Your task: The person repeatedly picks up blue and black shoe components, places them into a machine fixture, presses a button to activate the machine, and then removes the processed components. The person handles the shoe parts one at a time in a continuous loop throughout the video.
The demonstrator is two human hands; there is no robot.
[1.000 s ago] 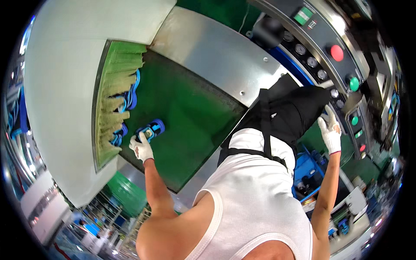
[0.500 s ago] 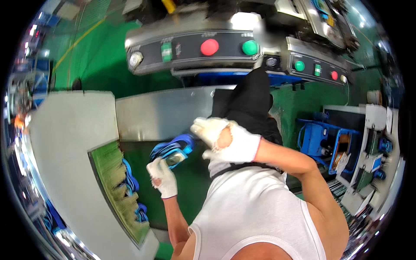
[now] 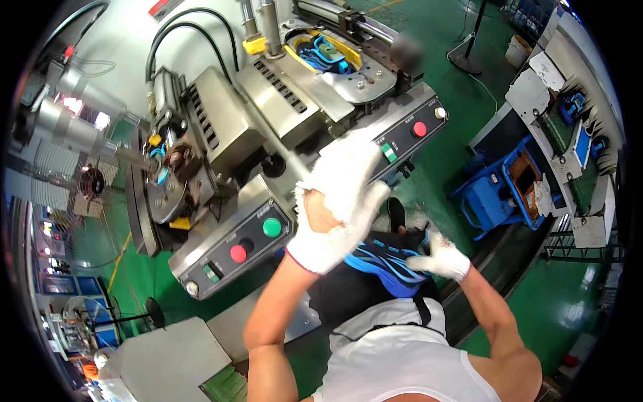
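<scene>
Far left, a fan point(image 3: 90, 182) stood beside the grey machine point(image 3: 221, 127). On the machine's near panel point(image 3: 234, 248) I saw a red button point(image 3: 238, 253) and a green button point(image 3: 272, 228) side by side; a second panel point(image 3: 408, 130), further right, carried its own red button point(image 3: 420, 128). On top of the machine, a blue piece lay in a yellow-edged fixture point(image 3: 325, 52). At centre, the left hand point(image 3: 341, 201), in a white glove, was raised in front of the machine, fingers curled loosely; whether it gripped anything I could not tell, as it was blurred. Just right and lower, the blue shoe upper point(image 3: 388, 264) sat against the person's dark apron point(image 3: 351, 291), below the left hand. The gloved right hand point(image 3: 439, 258) was closed on the upper's right end. Further right stood a blue cart point(image 3: 495, 191), and at the far edge a rack point(image 3: 576, 141) held more blue pieces.
</scene>
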